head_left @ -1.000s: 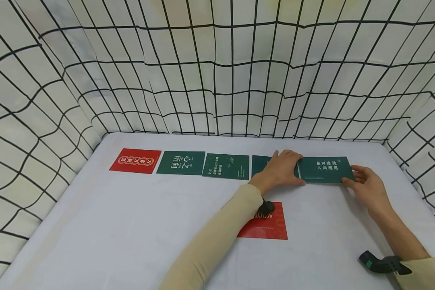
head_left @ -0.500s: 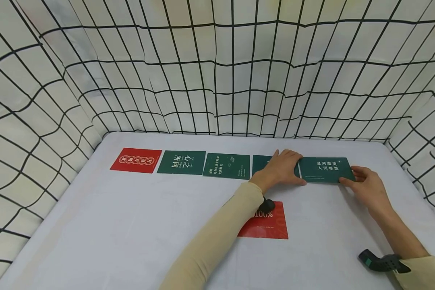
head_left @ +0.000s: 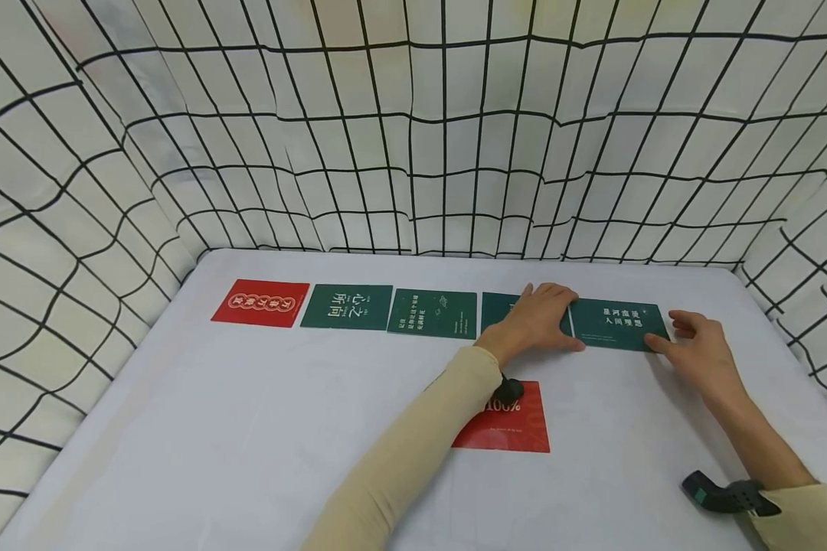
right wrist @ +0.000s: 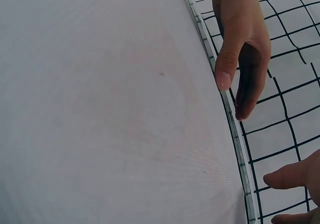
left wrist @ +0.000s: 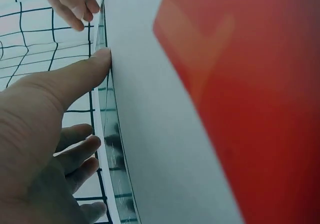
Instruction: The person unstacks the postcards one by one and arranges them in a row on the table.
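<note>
Five cards lie in a row at the far side of the white table (head_left: 248, 428): one red card (head_left: 260, 303), then several green ones. My left hand (head_left: 540, 317) lies flat on the fourth card (head_left: 496, 309), and its thumb reaches the lower left corner of the rightmost green card (head_left: 619, 324). My right hand (head_left: 696, 348) rests beside that card with straight fingers, and one fingertip touches its lower right corner. In the left wrist view, my left hand (left wrist: 45, 139) is spread on a card edge.
A second red card (head_left: 510, 425) lies nearer me, partly under my left forearm, and fills the left wrist view (left wrist: 250, 84). Black-gridded white cloth walls (head_left: 413, 153) enclose the table on three sides. A black band (head_left: 727, 493) sits on my right wrist.
The rightmost green card has settled flat in line with the row. My right fingers have loosened from its right edge to a light touch. The left hand has stayed put.
</note>
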The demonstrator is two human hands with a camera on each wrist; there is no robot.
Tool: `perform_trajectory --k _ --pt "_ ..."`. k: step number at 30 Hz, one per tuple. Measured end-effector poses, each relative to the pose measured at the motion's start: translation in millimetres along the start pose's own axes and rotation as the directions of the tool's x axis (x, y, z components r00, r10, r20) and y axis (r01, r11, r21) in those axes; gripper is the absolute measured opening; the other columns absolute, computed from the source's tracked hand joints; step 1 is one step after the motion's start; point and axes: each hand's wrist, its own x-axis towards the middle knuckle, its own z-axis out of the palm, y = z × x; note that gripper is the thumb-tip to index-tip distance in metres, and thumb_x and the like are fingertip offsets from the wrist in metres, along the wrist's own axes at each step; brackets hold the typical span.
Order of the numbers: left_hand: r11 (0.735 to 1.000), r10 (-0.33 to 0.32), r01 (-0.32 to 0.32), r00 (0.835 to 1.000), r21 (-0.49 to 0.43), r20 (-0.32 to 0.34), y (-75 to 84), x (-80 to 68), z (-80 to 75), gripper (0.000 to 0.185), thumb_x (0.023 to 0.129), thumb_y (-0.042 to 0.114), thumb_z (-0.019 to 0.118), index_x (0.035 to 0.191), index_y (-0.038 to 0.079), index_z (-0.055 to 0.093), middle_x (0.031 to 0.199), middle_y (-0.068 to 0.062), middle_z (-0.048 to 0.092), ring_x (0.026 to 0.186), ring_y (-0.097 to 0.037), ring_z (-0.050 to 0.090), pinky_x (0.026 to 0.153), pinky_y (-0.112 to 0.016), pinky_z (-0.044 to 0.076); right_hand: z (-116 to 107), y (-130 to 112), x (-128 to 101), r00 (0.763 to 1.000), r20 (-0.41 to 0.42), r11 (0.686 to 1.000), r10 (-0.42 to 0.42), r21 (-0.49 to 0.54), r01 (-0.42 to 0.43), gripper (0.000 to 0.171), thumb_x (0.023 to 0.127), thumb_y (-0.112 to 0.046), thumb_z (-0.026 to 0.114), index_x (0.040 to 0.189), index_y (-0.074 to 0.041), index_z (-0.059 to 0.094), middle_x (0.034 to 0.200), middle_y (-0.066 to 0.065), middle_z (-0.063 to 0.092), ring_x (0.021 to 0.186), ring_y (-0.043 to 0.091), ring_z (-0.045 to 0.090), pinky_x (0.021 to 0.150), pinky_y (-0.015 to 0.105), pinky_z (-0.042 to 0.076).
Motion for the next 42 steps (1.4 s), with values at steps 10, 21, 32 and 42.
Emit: perform_trajectory --k 10,21,32,42 --pt "0.992 0.065 -0.075 0.993 -0.102 -0.097 1.2 -5.6 -2.0 0.07 0.096 0.054 0.068 0.155 0.023 0.049 0.162 0.006 0.047 0.154 -0.011 0.038 0.133 -0.035 0.022 4 -8 -5 0.983 -0.114 0.99 -0.142 -0.027 0.14 0.067 0.107 -0.03 0.058 0.151 0.016 0.035 0.149 0.042 0.035 0.136 0.057 0.04 0.107 0.072 0.041" --pt "0.979 0.108 -0.137 0.976 -0.147 -0.191 -3.0 -33.6 -10.3 0.058 0.099 0.047 0.067 0.15 0.021 0.055 0.158 0.004 0.051 0.151 -0.013 0.041 0.127 -0.029 0.035 12 -29 -24 0.955 -0.138 0.965 -0.262 -0.023 0.261 0.061 0.105 -0.029 0.062 0.15 0.007 0.043 0.145 0.035 0.041 0.128 0.053 0.046 0.095 0.062 0.047" --pt "0.976 0.09 -0.132 0.969 -0.173 -0.23 -21.4 -72.5 -19.7 0.056 0.099 0.04 0.069 0.15 0.023 0.053 0.158 0.004 0.05 0.149 -0.013 0.042 0.124 -0.032 0.041 24 -59 -39 0.916 -0.089 0.92 -0.391 -0.047 0.389 0.055 0.1 -0.022 0.071 0.146 0.0 0.05 0.14 0.028 0.047 0.123 0.049 0.052 0.094 0.064 0.052" --pt "0.975 0.079 -0.129 0.964 -0.183 -0.255 -29.1 -96.1 -24.9 0.056 0.099 0.041 0.07 0.149 0.023 0.055 0.157 0.004 0.051 0.148 -0.014 0.044 0.122 -0.037 0.044 29 -74 -52 0.882 -0.07 0.885 -0.465 -0.031 0.464 0.054 0.095 -0.012 0.075 0.143 -0.004 0.052 0.138 0.024 0.05 0.123 0.047 0.053 0.096 0.07 0.053"
